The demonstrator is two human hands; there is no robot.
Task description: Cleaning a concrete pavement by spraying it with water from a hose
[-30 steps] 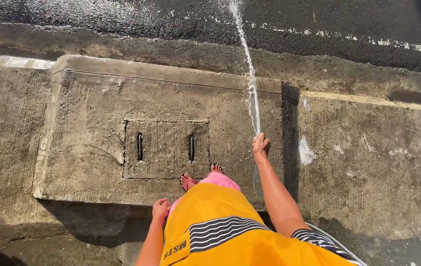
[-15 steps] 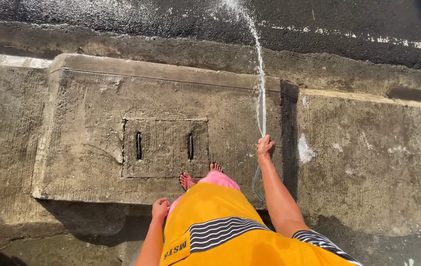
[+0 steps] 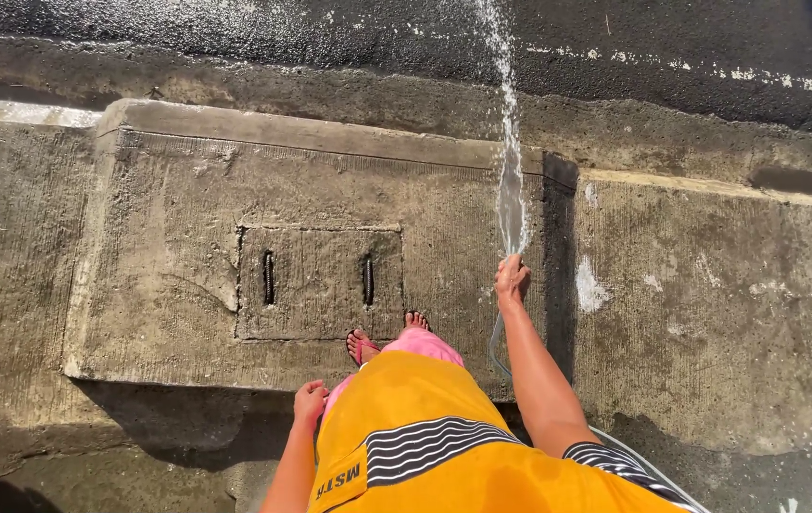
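Observation:
My right hand (image 3: 512,278) is stretched forward and closed around the end of a clear hose (image 3: 495,344). A jet of water (image 3: 508,142) shoots from it across the concrete slab (image 3: 187,190) toward the wet asphalt road (image 3: 330,38). The hose drops below my hand and runs back past my right side. My left hand (image 3: 310,400) hangs by my hip with its fingers curled and nothing in it. I wear a yellow shirt with dark stripes, and my feet in pink sandals (image 3: 360,346) stand on the slab.
A square concrete hatch cover (image 3: 318,283) with two slot handles sits in the slab, just ahead of my feet. A dark gap (image 3: 559,247) separates this slab from the one on the right. A shaded step drops behind the slab's near edge.
The water jet has swung from leaning left to nearly straight ahead. My right hand has shifted a little to the right with the hose; my left hand stays at my hip.

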